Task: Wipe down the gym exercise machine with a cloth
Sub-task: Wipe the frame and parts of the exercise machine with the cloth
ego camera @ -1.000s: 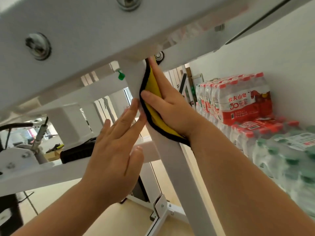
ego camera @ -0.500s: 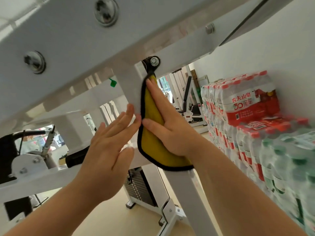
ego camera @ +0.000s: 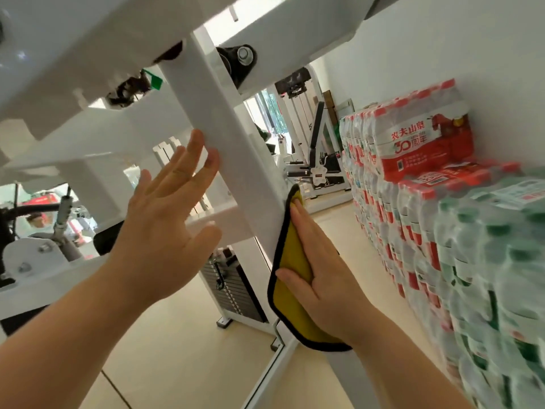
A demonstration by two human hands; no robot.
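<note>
The yellow cloth, edged in black, is pressed flat against the right edge of the machine's white slanted post, in the lower half of what is seen of the post and below the point where a white crossbar meets it. The cloth is held there by the right hand, whose fingers are kept straight and together along the post, with the thumb spread out across the fabric; nothing is gripped. The cloth's lower corner is seen hanging past the wrist, over the post's edge.

The left hand is raised flat with its fingers straight and slightly spread, holding nothing; its fingertips are laid at the left edge of the post, above the crossbar.

At the top of the post a black pivot with a bolt is seen under the upper beam. To the right, shrink-wrapped packs of bottled water are stacked along the wall, near the right forearm. A strip of beige floor is left open between post and packs. Behind the post a weight stack is seen.
</note>
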